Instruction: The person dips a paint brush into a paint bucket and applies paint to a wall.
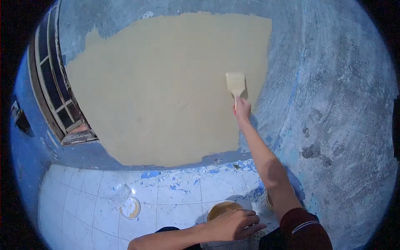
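My right hand (243,109) is closed around the handle of a wide paintbrush (236,82). The brush is coated in cream paint, and its bristles point up against the wall. Behind it spreads a large cream-painted patch (166,83) on the blue-grey wall, and the brush is near the patch's right side. Low in front of me, my left hand (235,225) hangs loosely with its fingers apart and nothing seen in them. It partly covers a round paint bucket (225,203) on the floor, with yellowish paint showing inside.
A second round container (268,201) is mostly hidden behind my right forearm. On the white tile floor (175,212) lie a round lid (130,207), clear plastic (121,194) and blue paint flakes (150,174). A worn window frame (48,75) stands at left; bare rough wall (333,104) continues right.
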`<state>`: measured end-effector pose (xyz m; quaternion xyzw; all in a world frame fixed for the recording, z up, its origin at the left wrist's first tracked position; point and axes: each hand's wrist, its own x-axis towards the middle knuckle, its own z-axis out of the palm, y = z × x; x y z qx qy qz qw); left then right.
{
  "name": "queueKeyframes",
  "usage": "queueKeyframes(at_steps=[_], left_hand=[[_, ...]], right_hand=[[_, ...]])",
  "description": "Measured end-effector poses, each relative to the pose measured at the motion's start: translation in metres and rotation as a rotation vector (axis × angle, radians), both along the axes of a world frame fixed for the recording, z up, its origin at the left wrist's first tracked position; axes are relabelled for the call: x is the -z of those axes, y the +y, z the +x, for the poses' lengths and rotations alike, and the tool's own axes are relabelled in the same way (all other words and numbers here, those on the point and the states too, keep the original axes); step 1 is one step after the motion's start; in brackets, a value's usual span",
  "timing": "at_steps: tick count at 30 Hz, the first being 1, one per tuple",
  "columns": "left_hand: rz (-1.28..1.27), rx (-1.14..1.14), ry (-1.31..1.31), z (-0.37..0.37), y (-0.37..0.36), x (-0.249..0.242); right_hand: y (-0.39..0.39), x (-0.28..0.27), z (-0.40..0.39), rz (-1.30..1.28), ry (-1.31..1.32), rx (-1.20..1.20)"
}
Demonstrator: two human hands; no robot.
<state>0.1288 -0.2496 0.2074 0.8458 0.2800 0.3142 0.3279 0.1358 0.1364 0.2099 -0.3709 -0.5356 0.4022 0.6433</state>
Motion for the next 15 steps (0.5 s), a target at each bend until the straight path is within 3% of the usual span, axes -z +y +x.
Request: queueKeyframes(at_steps=[8,10,12,15], left_hand=[[0.050,0.008,0.018,0.000,-0.003,0.006],[-0.004,0.008,0.022,0.000,-0.005,0.000],[-0.059,0.007,0.025,0.000,-0.008,-0.008],[-0.180,0.005,0.007,-0.001,-0.013,-0.021]], right_hand=[[-0.046,0.201,0.001,-0.264,-0.044,-0.021],[-0.036,0.297,0.005,-0.270,-0.381,0.169],[-0.074,0.331,0.012,-0.344,-0.605,0.350],[-0.116,0.348,0.034,-0.593,-0.594,0.312]])
